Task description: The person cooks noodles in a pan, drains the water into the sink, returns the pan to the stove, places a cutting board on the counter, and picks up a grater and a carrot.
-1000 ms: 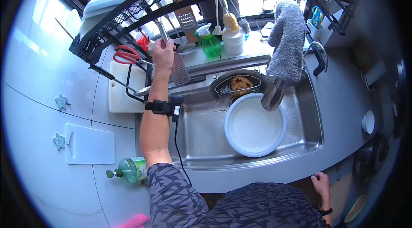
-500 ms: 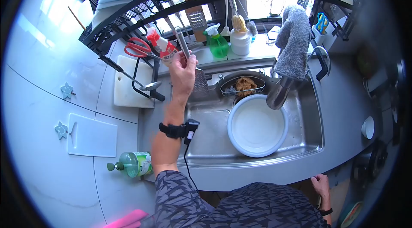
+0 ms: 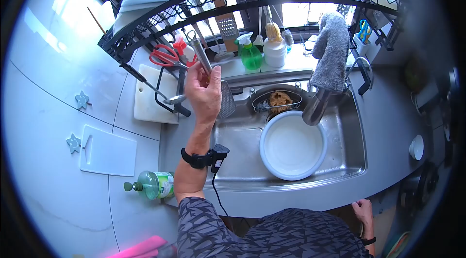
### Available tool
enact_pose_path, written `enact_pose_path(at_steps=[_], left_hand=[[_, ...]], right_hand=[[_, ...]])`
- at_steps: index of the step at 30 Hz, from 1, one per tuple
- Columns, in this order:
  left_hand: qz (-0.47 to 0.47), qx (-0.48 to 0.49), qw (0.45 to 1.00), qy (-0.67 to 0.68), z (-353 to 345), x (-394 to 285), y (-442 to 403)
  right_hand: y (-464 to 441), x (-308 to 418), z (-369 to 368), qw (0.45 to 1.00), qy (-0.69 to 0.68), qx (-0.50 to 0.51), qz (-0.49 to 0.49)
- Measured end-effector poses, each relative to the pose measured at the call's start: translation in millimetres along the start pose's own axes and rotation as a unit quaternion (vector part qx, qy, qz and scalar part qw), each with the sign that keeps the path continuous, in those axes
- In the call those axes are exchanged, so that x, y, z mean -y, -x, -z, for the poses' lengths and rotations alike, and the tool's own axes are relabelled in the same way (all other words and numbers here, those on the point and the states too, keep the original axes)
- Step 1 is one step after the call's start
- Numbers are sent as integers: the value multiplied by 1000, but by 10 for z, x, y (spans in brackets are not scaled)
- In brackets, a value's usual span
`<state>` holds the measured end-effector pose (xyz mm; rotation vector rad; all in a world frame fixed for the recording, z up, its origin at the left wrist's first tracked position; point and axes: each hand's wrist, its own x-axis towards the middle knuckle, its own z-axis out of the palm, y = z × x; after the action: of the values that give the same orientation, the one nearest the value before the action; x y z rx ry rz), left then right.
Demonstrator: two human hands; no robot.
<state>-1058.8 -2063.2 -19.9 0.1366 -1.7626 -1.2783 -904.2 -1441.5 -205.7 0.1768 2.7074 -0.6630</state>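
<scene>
My left hand (image 3: 205, 94) is closed around the steel handle of a flat metal grater (image 3: 226, 100). Its perforated blade hangs over the back left corner of the sink (image 3: 238, 144), and the handle's ring end tilts up towards the rack. Just left of that hand are red-handled scissors (image 3: 164, 56) and a ladle (image 3: 174, 99), beside a white cutting board (image 3: 148, 95). Low at the right, my right hand (image 3: 363, 209) rests by the counter's front edge, fingers curled in a loose fist with nothing visible in it.
A white basin (image 3: 293, 146) stands in the sink below the faucet (image 3: 318, 107), which wears a grey cloth (image 3: 332, 56). Behind are a wire caddy (image 3: 262, 106) and green spray bottle (image 3: 250, 56). A black rack (image 3: 247, 6) spans overhead; a soap bottle (image 3: 155, 185) is left.
My left hand has come slightly left and nearer my body with the grater, whose handle leans further left. The whole view has shifted a little. My right hand stays put.
</scene>
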Motion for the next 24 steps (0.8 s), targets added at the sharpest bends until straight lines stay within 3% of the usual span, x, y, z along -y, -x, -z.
enact_pose_path(at_steps=[9, 14, 17, 20, 23, 24], left_hand=[[12, -34, 999, -16, -36, 80, 48], [58, -10, 997, -52, 28, 432, 55], [28, -31, 999, 10, -51, 808, 72], [170, -26, 978, 115, -132, 1146, 203], [219, 105, 961, -133, -146, 1582, 299], [216, 153, 954, -143, -186, 1651, 289]], right_hand=[[19, 19, -2, 1000, -15, -1, -10], [5, -79, -40, 1000, -15, 1, -10], [29, 60, 25, 1000, -25, 6, -17], [27, 8, -16, 999, -32, -4, -12], [22, 12, -19, 999, -28, -10, -18], [13, -1, -23, 999, -28, -6, -22]])
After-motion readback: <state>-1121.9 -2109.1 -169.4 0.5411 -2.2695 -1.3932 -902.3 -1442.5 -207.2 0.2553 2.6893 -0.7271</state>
